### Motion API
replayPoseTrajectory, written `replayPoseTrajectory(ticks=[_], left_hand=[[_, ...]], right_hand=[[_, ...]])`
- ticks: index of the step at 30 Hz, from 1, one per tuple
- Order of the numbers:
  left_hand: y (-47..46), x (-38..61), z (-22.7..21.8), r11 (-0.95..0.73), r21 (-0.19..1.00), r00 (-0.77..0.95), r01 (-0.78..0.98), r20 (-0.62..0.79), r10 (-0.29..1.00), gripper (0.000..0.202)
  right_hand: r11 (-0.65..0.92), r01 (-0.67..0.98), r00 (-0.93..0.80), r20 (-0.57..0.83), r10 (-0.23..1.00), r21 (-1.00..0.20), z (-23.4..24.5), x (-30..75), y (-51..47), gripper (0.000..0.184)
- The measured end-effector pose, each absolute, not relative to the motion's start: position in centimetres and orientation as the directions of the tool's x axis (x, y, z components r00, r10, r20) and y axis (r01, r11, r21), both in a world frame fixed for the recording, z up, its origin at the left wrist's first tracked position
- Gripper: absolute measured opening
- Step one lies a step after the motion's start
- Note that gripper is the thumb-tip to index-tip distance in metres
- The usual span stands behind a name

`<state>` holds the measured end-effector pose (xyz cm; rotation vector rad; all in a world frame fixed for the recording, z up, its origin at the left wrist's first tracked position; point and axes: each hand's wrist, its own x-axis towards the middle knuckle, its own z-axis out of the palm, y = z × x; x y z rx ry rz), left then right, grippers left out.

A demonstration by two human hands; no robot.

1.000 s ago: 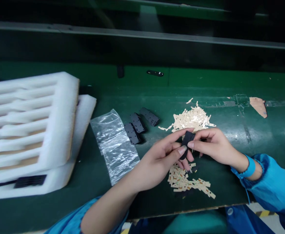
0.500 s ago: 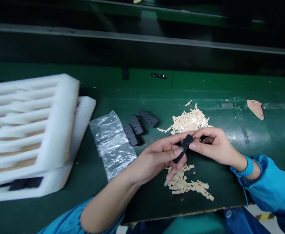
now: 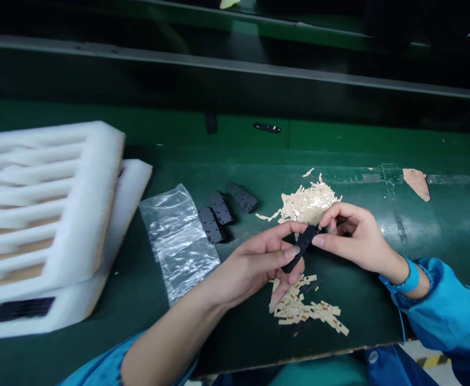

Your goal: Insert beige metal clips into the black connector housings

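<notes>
Between the thumb and fingers of my left hand (image 3: 259,262) is a slim black plastic casing (image 3: 300,248), tilted with its far end up and to the right. At that far end, my right hand (image 3: 350,233) is closed in a pinch, thumb against fingertips. What sits in the pinch is too small to make out. Below the casing lies a loose cluster of small cream strips (image 3: 309,311) with copper-coloured marks, partly hidden by my left fingers. Beyond my hands is a larger heap of cream strips (image 3: 309,202).
Several black plastic casings (image 3: 241,197) lie left of the heap, by a clear plastic bag (image 3: 178,241). White foam trays (image 3: 74,214) are stacked at the left. Farther back are a slim black part (image 3: 267,127) and a dark block (image 3: 211,123). A brown scrap (image 3: 417,184) lies right.
The casing has turned slightly in my left hand and its far end is a little lower. My right fingertips have shifted slightly at that end. The whole view has moved a little.
</notes>
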<state>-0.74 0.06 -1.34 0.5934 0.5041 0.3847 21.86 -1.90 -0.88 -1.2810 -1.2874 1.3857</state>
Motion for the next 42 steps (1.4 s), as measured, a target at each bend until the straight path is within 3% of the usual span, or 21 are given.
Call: replayPoseTrajectory(ticks=[6, 15, 21, 31, 42], left_hand=[[0.08, -0.89, -1.49, 0.786, 0.590, 0.829, -0.182, -0.339, 0.446, 0.032], [-0.08, -1.24, -1.75, 0.809, 0.542, 0.851, -0.228, -0.293, 0.436, 0.026], [0.07, -1.14, -1.79, 0.803, 0.555, 0.854, -0.218, -0.290, 0.432, 0.020], [0.16, -0.92, -1.32, 0.829, 0.524, 0.837, -0.193, -0.354, 0.418, 0.018], [0.18, -0.77, -1.25, 0.815, 0.558, 0.849, -0.156, -0.347, 0.399, 0.018]], right_hand=[[-0.045, 0.131, -0.119, -0.061, 0.991, -0.990, -0.90, 21.90, -2.01, 0.025], [-0.225, 0.002, -0.233, -0.219, 0.948, -0.974, -0.55, 22.18, -1.80, 0.030], [-0.234, -0.017, -0.231, -0.224, 0.947, -0.972, -0.33, 21.95, -1.76, 0.030], [0.092, 0.110, -0.137, 0.077, 0.988, -0.990, -0.32, 21.81, -2.01, 0.017], [-0.110, 0.040, -0.156, -0.115, 0.981, -0.993, -0.75, 21.69, -2.03, 0.027]])
